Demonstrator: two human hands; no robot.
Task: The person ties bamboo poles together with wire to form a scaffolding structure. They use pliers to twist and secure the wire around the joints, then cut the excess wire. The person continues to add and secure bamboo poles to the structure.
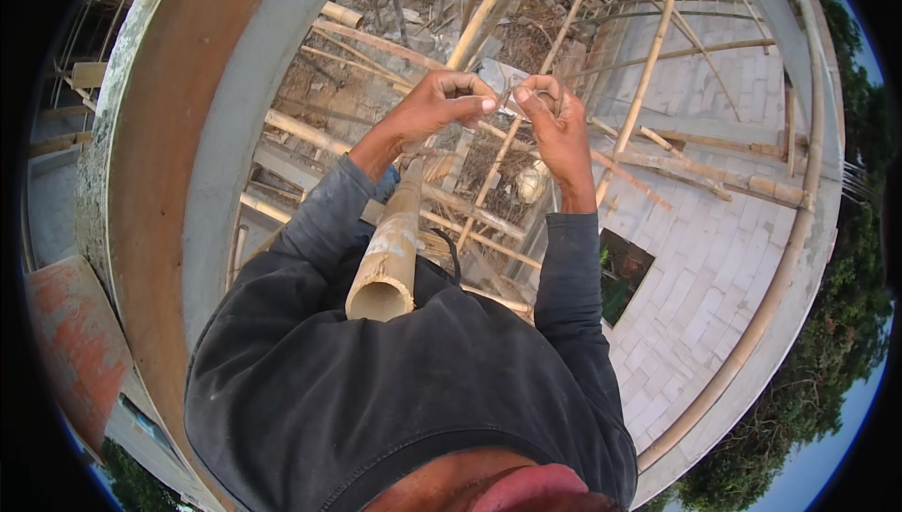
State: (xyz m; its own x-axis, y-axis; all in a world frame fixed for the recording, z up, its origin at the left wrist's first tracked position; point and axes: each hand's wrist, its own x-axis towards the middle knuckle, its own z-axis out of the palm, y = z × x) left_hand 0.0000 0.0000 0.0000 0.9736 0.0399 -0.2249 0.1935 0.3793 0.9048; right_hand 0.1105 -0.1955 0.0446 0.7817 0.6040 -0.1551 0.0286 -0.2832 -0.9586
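Both my hands are raised in front of me, close together, over the scaffolding. My left hand (440,110) is closed in a pinch, thumb against forefinger. Facing it, my right hand (556,119) pinches in the same way. Something small and thin seems to lie between the fingertips, but it is too fine to make out. Just below and left of the hands, a thick bamboo pole (390,254) rises with its open cut end close to my chest. Neither hand touches that pole.
A lattice of bamboo poles (648,70) spreads below and ahead. On the left curves a concrete edge with a brown band (178,108). A pale block wall (695,296) with a square opening (624,277) stands at right. Rubble covers the ground far below.
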